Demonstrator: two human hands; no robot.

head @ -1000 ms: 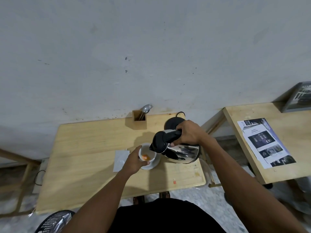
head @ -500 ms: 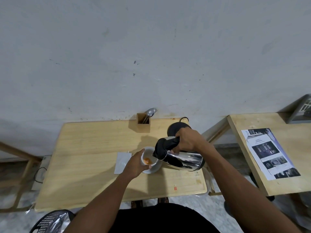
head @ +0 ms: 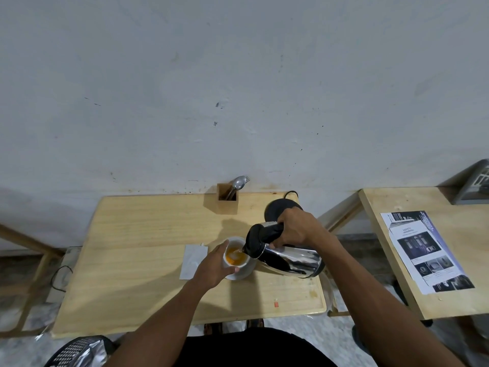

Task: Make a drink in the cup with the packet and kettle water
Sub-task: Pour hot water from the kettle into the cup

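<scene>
A white cup (head: 236,255) stands on a white saucer (head: 244,272) near the middle of the wooden table (head: 137,260). Orange liquid fills part of the cup. My left hand (head: 213,266) wraps the cup's left side. My right hand (head: 296,229) grips the black handle of a steel kettle (head: 288,258), tipped almost flat with its spout over the cup's rim. A white packet (head: 191,260) lies flat just left of the cup.
A wooden holder (head: 227,198) with a spoon and fork stands at the table's back edge. The kettle's black base (head: 277,211) sits behind my right hand. A second table (head: 397,205) at the right carries a printed sheet (head: 426,250).
The kettle has tipped further toward the cup, and the orange liquid in the cup has risen. My left hand has stayed on the cup.
</scene>
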